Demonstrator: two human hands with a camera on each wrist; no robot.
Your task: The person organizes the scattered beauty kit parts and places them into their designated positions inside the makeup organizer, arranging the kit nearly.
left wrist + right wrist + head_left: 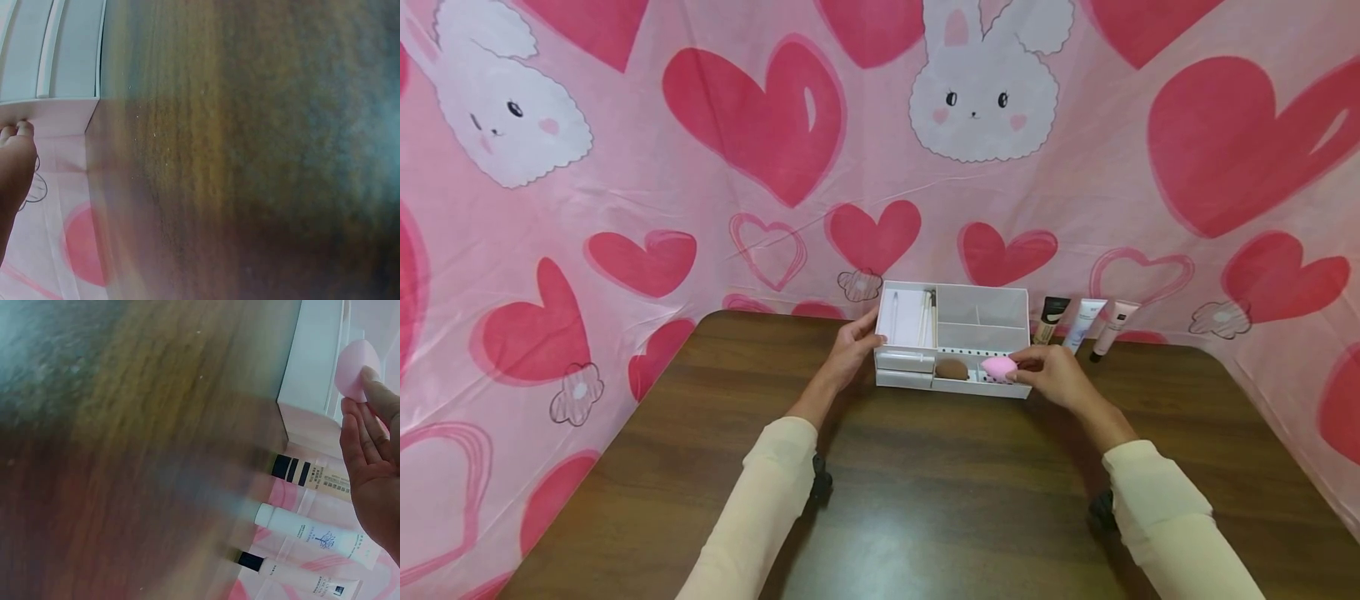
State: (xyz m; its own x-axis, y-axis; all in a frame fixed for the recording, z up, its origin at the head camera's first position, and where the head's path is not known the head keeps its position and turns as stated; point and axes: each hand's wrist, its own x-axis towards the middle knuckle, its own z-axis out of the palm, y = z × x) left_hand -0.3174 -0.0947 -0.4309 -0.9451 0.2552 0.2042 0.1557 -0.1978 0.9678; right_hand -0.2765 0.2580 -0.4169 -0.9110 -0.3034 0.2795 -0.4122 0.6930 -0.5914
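Note:
A white desktop organizer (985,317) with drawers and open compartments stands at the back of the wooden table. My right hand (1060,375) pinches a pink makeup sponge (999,367) between thumb and fingers, at its front right compartment. In the right wrist view the pink sponge (357,370) shows above the organizer's edge. A brown makeup sponge (952,369) sits in the compartment to the left. My left hand (852,350) rests against the organizer's left side, fingertips on the side wall in the left wrist view. Slim sticks and brushes (928,317) lie in the upper left section.
Right of the organizer stand three cosmetic tubes on their caps: a black-and-beige tube (1051,320), a white tube (1083,325) and a pale pink tube (1113,330). Behind the wooden table (910,483) hangs a pink cloth (880,175) with hearts and rabbits.

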